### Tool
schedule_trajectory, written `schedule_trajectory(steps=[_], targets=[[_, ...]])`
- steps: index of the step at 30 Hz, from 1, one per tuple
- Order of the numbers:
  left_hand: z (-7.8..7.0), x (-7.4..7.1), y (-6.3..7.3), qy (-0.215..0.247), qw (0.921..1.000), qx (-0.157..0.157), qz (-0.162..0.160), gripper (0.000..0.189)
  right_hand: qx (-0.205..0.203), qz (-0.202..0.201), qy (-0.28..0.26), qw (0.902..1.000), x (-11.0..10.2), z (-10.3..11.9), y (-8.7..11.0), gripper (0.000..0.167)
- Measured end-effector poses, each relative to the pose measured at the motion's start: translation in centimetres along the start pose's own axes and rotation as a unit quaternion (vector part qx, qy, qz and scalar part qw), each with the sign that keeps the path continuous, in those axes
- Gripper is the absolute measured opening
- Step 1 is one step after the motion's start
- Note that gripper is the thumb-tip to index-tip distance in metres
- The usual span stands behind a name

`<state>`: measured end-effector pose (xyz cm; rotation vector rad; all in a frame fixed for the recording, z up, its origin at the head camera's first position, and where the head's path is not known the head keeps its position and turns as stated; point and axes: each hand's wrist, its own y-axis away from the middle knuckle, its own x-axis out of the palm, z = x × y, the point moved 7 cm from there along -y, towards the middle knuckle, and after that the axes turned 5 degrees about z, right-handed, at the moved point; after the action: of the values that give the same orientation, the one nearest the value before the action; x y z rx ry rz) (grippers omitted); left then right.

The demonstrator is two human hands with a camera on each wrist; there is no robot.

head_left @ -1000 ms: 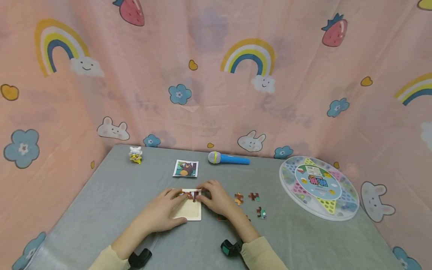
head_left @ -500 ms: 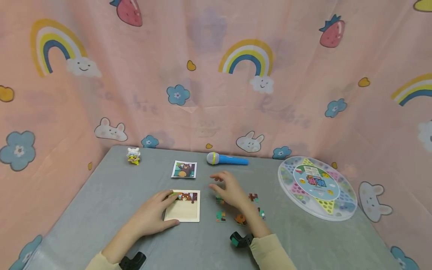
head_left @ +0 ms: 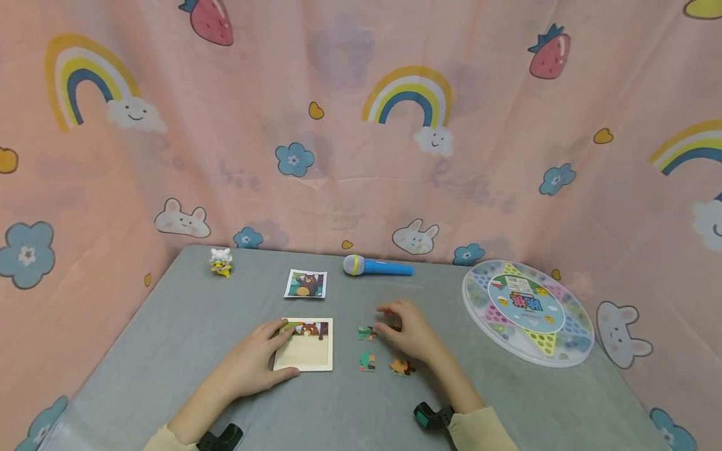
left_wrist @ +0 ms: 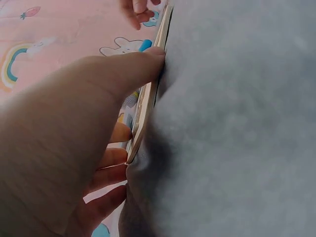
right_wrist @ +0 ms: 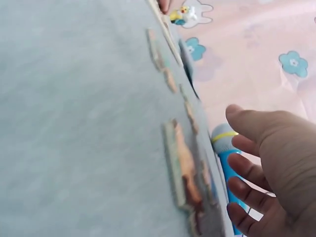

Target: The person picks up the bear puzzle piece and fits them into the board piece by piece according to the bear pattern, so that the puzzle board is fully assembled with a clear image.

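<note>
My left hand holds the left side of a square wooden puzzle tray, its thumb at the near edge and fingers over the far left corner. In the tray, a top strip of bear puzzle pieces is fitted and bare wood shows below. Right of the tray, my right hand hovers above loose puzzle pieces, fingers slightly bent and apart. The right wrist view shows nothing between thumb and fingers. Nearby lie a green piece, another green piece and an orange-brown piece. A further piece is partly hidden under the right hand.
Behind the tray lies a bear picture card. A blue toy microphone rests at the back, with a small figurine at the back left. On the right is a round checkers board. A pink printed curtain hangs behind the grey table.
My right hand has left the tray and moved right, over the loose pieces. The left hand has stayed on the tray's left side. The view has shifted slightly.
</note>
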<state>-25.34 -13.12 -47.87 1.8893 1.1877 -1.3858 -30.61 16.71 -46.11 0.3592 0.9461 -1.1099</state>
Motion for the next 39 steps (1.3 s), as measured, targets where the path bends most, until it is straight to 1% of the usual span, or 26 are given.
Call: schedule_trajectory(steps=[5,7,13,19,25,33,39], targets=[[0.1,0.1,0.0,0.0,1.0,-0.002,0.008,0.081,-0.012,0.006,0.004,0.9999,0.4,-0.3,0.7,0.037],[0.2,0.2,-0.1,0.0,0.9999,-0.002,0.01,0.081,-0.01,0.01,0.002,0.9999,0.6,-0.6,0.8,0.04],[0.3,0.2,0.0,0.006,1.0,-0.001,0.006,0.081,-0.01,0.021,-0.003,0.9997,1.2,-1.2,1.1,0.042],[0.5,0.3,0.0,0.003,1.0,-0.004,-0.003,0.081,-0.011,0.027,-0.005,0.9996,1.6,-1.3,1.3,0.039],[0.7,0.4,-0.1,-0.001,0.9999,-0.006,-0.01,0.081,-0.032,0.025,0.019,0.999,1.8,-0.7,1.1,0.035],[0.7,0.4,-0.1,0.0,0.9999,-0.015,-0.007,0.082,-0.036,0.02,0.035,0.9985,2.1,-0.3,1.0,0.028],[0.7,0.4,-0.1,0.001,0.9999,-0.011,-0.01,0.081,-0.043,0.01,0.043,0.9981,2.0,-0.1,1.1,0.025]])
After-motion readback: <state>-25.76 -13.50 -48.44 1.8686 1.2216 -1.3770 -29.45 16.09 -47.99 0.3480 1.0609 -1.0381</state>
